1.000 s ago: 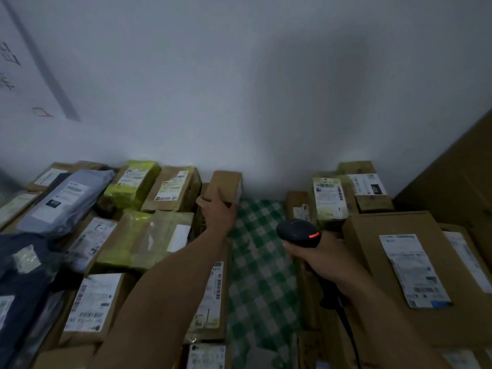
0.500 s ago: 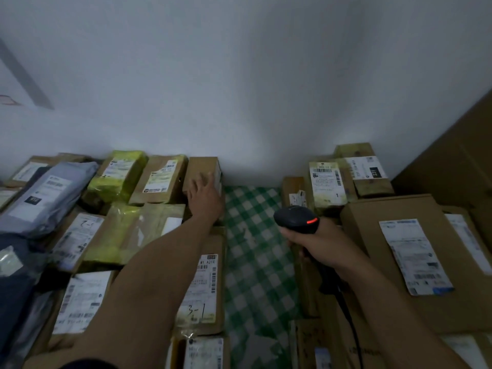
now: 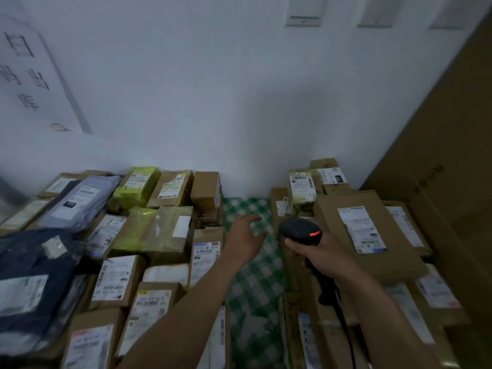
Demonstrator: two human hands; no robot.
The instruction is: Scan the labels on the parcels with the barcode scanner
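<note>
**Two heaps of parcels, one scanner in hand**

1. White wall (image 3: 213, 102). Fills the upper half of the view. A paper sign (image 3: 26, 70) with hand-drawn characters is stuck on it at far left.
2. Tall cardboard carton (image 3: 450, 155). Stands along the right edge.
3. Green checked cloth (image 3: 253, 286). A strip running from the near edge to the wall, between the two heaps.
4. Left heap of parcels (image 3: 119, 278).
   - Brown boxes packed side by side, mostly label-up.
   - A dark blue mailer bag (image 3: 34, 257) lies at near left, with a grey mailer (image 3: 82, 201) behind it.
   - A yellow-taped parcel (image 3: 154, 230) sits mid-heap.
   - A small brown box (image 3: 206, 190) stands against the wall, just beside the cloth.
5. Right heap (image 3: 298, 315). A large brown box (image 3: 332, 217) lies on top with its white label (image 3: 362, 229) facing up. Smaller labelled boxes sit behind it at the wall.
6. Left hand (image 3: 245, 238). Held over the far end of the cloth, fingers spread and loose, holding nothing. Whether it touches the cloth cannot be told.
7. Right hand (image 3: 322, 254). Wrapped round the handle of the barcode scanner (image 3: 300, 231), at the inner edge of the right heap, just left of the large brown box.
8. The scanner itself. Black, with its head pointing away toward the wall. Its cable (image 3: 346, 328) trails down toward the near edge.
9. Red light (image 3: 315, 233). Glows on the scanner's head.
</note>
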